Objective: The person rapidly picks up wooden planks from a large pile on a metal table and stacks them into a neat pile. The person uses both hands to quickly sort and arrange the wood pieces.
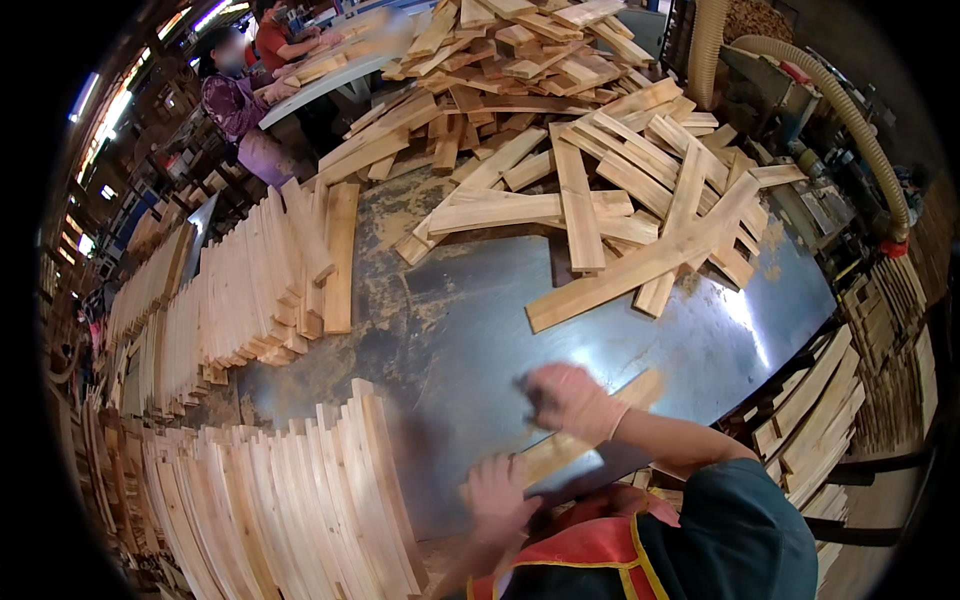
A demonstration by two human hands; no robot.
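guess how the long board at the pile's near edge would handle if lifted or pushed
The long board would probably feel stiff: it shows no clear sag. Being flat-sided, it seems unlikely to roll. It may tip if pushed, since it lies across other boards.

readable texts: 0 | labels: 0 | brands: 0 | numbers: 0 | signs: 0

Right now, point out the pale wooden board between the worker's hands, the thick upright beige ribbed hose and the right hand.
Pale wooden board [550,457]: head view, bare top face.
Thick upright beige ribbed hose [708,55]: head view, visible middle.
Right hand [574,400]: head view, back of the hand.
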